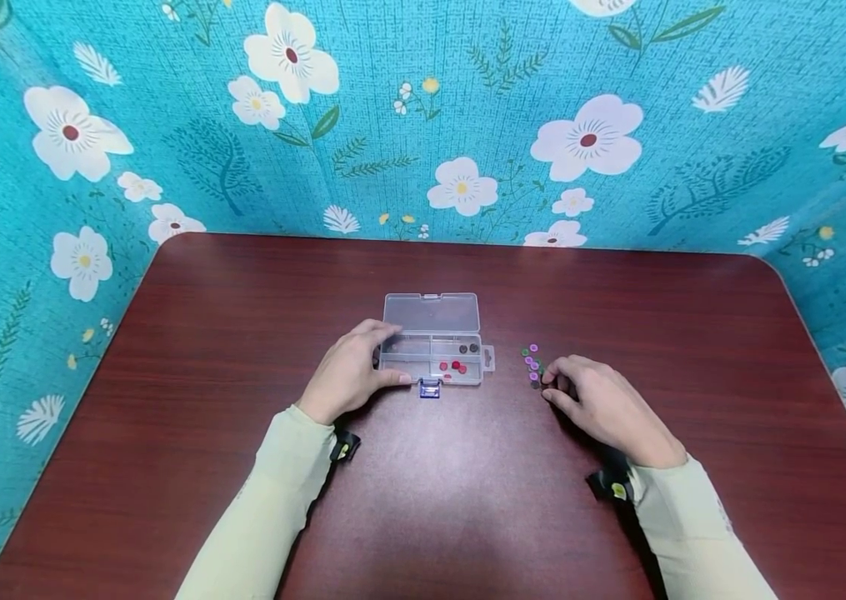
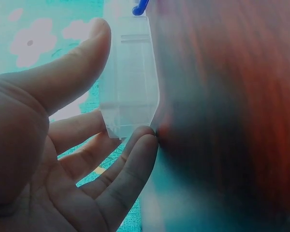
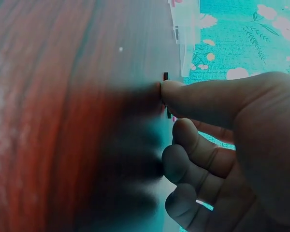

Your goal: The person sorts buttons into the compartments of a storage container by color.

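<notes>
A clear plastic divided box (image 1: 392, 368) stands with its lid (image 1: 432, 313) lifted back. My left hand (image 1: 351, 371) grips the box's left end, thumb at the front edge and fingers at the back and end; the left wrist view shows the box's end wall (image 2: 133, 82) between them. Red buttons (image 1: 456, 365) lie in the front right compartment, dark buttons (image 1: 468, 348) in the back right one. My right hand (image 1: 597, 400) has its thumb and forefinger bent down at a group of small purple, green and dark buttons (image 1: 531, 362). Whether they pinch one is hidden.
A blue latch (image 1: 430, 389) hangs at the box's front, and a clear hanging tab (image 1: 489, 358) sticks out on its right. The dark red wooden table (image 1: 453, 500) ends at a blue flowered cloth (image 1: 392, 125) behind.
</notes>
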Action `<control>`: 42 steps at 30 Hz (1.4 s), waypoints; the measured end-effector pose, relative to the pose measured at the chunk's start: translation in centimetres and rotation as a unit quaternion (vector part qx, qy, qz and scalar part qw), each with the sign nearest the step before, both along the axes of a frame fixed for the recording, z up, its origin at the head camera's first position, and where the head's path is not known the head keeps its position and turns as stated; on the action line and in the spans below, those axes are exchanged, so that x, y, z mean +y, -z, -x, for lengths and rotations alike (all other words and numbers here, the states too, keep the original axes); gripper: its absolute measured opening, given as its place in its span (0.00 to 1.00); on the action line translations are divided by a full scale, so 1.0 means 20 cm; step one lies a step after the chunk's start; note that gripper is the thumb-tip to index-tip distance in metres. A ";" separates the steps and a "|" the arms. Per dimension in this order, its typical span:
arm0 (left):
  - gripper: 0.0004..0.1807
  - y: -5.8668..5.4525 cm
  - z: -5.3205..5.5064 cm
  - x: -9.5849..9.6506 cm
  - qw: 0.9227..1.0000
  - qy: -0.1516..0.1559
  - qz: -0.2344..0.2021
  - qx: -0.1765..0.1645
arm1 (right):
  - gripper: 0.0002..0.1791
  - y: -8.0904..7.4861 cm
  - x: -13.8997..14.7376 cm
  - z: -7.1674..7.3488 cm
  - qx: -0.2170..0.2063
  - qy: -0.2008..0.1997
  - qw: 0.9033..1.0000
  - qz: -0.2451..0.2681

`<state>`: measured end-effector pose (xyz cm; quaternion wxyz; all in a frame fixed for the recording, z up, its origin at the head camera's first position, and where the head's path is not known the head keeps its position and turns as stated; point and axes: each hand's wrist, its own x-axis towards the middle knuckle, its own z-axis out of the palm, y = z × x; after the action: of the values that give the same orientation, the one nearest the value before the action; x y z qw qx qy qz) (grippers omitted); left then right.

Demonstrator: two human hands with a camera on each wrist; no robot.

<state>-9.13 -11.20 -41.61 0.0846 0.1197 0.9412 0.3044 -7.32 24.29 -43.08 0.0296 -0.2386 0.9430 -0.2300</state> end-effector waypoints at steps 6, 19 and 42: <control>0.40 0.01 0.00 0.00 1.000 -0.001 -0.001 0.001 | 0.06 -0.01 -0.01 0.00 -0.006 -0.003 1.000 -0.001; 0.39 0.01 0.01 0.00 1.000 0.002 -0.002 -0.002 | 0.07 -0.01 0.00 0.00 -0.020 0.009 1.000 -0.004; 0.39 0.01 0.01 -0.01 1.000 0.001 -0.007 -0.003 | 0.08 -0.02 0.02 0.00 -0.021 -0.001 1.000 0.002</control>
<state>-9.26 -11.35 -41.89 0.0870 0.1206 0.9386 0.3113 -7.26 24.70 -42.74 0.0488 -0.2351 0.9414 -0.2369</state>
